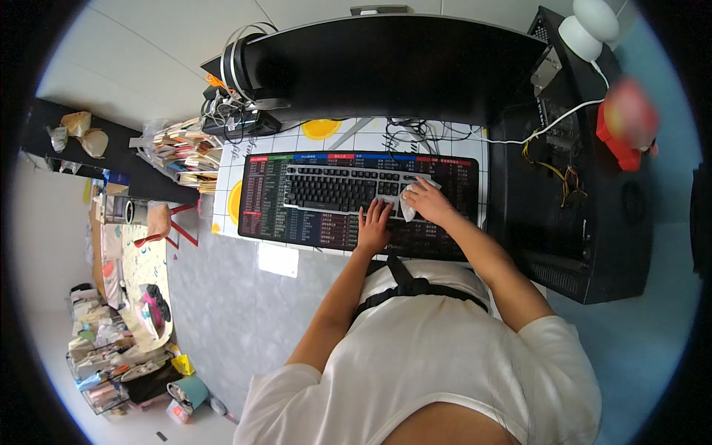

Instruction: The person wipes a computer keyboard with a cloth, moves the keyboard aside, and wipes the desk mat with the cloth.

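A black-keyed keyboard (330,190) with a silver-grey frame lies on a dark desk mat (267,224) printed with coloured text. At the keyboard's right end, my right hand (429,201) is closed on a white cloth (407,206), pressing it over the number keys. Whether the cloth is fabric or paper tissue is hard to make out. My left hand (375,228) rests at the front edge of the keyboard, fingers spread and holding nothing, just left of the cloth.
A wide black monitor (400,70) stands behind the keyboard, with tangled cables (415,133) below it. To the right is an open black computer case (552,230), topped by a white rounded device (586,33) and a red figure (623,130). Stacked papers (182,144) sit left.
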The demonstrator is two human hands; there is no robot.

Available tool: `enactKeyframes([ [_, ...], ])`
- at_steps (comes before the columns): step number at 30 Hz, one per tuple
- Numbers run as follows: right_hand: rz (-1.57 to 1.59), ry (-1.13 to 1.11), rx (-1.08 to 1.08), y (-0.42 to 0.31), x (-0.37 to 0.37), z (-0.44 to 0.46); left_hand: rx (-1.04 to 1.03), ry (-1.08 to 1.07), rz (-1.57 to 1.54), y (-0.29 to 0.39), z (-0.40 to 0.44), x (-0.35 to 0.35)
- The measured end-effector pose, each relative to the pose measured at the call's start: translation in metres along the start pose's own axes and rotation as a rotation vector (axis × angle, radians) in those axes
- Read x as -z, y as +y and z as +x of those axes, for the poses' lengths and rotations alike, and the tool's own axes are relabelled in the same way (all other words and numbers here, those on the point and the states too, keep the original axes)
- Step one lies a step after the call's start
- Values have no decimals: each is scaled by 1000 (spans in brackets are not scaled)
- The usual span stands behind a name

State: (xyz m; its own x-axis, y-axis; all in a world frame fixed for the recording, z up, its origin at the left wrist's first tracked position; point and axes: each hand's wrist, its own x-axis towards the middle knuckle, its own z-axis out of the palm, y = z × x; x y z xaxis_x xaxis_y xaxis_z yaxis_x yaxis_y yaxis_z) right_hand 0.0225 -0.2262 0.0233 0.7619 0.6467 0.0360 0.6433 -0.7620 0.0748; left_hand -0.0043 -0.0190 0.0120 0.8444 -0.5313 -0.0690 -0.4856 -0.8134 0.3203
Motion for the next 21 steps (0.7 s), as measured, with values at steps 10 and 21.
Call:
enactKeyframes([
  [10,132,18,-1,1,11,5,-14,6,28,-1,0,-5],
  [21,139,187,-428,-41,-15,-20,-8,46,-109,0,2,-8],
])
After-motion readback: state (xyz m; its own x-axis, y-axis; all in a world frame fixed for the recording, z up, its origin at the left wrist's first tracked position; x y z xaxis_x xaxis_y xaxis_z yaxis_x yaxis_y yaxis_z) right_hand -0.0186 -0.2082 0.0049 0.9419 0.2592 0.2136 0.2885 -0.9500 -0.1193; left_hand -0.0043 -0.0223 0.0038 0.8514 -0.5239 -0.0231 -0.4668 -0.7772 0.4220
